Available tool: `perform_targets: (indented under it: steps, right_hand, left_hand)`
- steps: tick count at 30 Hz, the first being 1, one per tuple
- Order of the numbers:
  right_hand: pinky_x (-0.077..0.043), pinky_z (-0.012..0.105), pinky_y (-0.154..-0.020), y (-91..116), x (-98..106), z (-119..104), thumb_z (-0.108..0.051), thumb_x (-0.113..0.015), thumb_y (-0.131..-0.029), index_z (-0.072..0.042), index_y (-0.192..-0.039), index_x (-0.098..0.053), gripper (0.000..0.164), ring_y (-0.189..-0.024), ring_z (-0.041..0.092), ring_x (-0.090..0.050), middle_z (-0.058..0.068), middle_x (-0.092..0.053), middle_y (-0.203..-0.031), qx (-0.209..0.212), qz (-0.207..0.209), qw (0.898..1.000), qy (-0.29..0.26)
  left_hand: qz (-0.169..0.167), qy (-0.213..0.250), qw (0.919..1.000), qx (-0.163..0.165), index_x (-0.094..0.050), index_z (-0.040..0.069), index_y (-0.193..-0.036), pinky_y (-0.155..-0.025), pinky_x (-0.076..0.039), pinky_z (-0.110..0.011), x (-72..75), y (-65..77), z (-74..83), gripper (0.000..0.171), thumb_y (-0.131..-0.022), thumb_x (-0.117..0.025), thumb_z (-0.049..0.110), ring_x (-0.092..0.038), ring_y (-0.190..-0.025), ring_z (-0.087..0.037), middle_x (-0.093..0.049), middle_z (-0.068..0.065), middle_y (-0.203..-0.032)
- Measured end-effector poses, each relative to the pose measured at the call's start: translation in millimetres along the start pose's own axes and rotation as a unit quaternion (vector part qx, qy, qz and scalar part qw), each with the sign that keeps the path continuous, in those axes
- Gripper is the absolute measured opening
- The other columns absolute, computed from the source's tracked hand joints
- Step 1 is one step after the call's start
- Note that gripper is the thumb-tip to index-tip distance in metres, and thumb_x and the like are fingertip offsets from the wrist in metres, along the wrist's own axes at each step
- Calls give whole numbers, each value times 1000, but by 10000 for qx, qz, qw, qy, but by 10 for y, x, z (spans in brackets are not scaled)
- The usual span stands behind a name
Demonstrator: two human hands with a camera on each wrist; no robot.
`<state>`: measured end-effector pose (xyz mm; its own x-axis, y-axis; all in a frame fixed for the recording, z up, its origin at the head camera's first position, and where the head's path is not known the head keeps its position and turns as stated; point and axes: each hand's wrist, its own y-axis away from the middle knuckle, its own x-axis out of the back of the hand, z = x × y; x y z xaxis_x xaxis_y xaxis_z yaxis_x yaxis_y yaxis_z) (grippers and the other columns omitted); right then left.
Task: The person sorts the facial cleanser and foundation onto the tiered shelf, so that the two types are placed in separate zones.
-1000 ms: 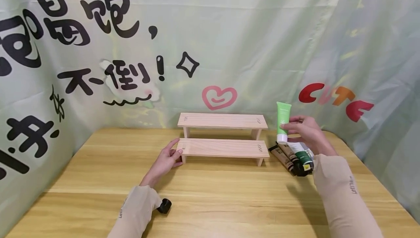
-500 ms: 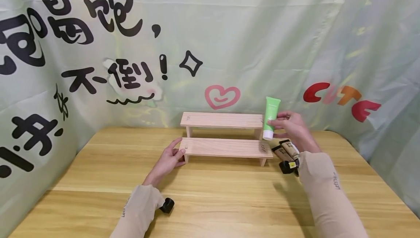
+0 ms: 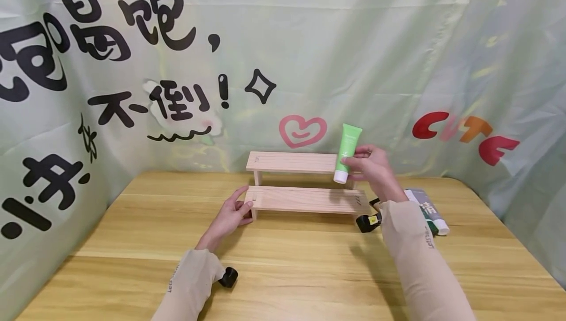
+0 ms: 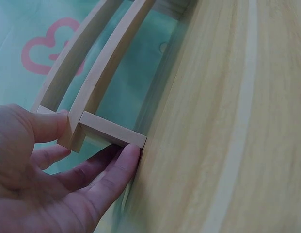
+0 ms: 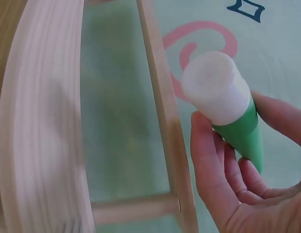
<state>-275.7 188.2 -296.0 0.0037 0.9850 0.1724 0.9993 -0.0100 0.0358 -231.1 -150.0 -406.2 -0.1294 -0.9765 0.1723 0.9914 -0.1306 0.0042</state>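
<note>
A two-step wooden display rack (image 3: 305, 199) stands toward the back of the table. My left hand (image 3: 227, 215) holds its left end; in the left wrist view the thumb lies on the board's end and the fingers reach along the end leg (image 4: 111, 128). My right hand (image 3: 373, 169) pinches a light green squeeze tube (image 3: 348, 145) with its white cap (image 5: 215, 87) down. The tube is tilted slightly and overlaps the right end of the upper step (image 3: 289, 162) in the head view. In the right wrist view the cap hangs beside the upper step, apart from it.
Right of the rack lie more squeeze tubes, among them a grey and green one (image 3: 426, 208), partly hidden by my right sleeve (image 3: 417, 247). A black wrist camera (image 3: 368, 222) overlaps the rack's right front leg. A printed cloth (image 3: 376, 41) hangs behind the table (image 3: 287, 272).
My right hand has carried the green tube left and slightly up, from above the pile of tubes to the rack's upper right end. The left hand keeps its hold on the rack.
</note>
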Motion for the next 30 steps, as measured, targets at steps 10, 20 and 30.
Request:
perform_targets:
  steps: [10, 20, 30]
  right_hand:
    - [-62, 33, -79, -85, -280, -68, 4, -68, -92, 8, -132, -37, 51, -93, 22, -60, 15, -48, -114, 68, 248, 9973, -682]
    - [-62, 33, -75, -164, -615, -51, 8, -70, -90, 5, -129, -38, 50, -101, 25, -59, 15, -51, -116, 435, 606, 9889, -1289]
    - [-58, 25, -78, -242, -980, -56, 12, -72, -85, 4, -124, -42, 50, -103, 26, -57, 19, -55, -118, 1335, 985, 9799, -1107]
  left_hand:
    - [24, 16, 10000, 29, -23, -4, -158, -92, -57, -49, -4, 22, 19, 55, -107, -45, 0, -59, -111, -40, -58, -29, -113]
    - [74, 16, 9999, 78, -25, -2, -158, -92, -57, -48, -35, 3, -3, 55, -107, -46, -1, -60, -108, -37, -59, -28, -112]
    - [0, 9, 10000, 59, -25, -4, -157, -89, -59, -46, -1, 9, 19, 55, -107, -46, 0, -59, -98, -30, -58, -25, -107]
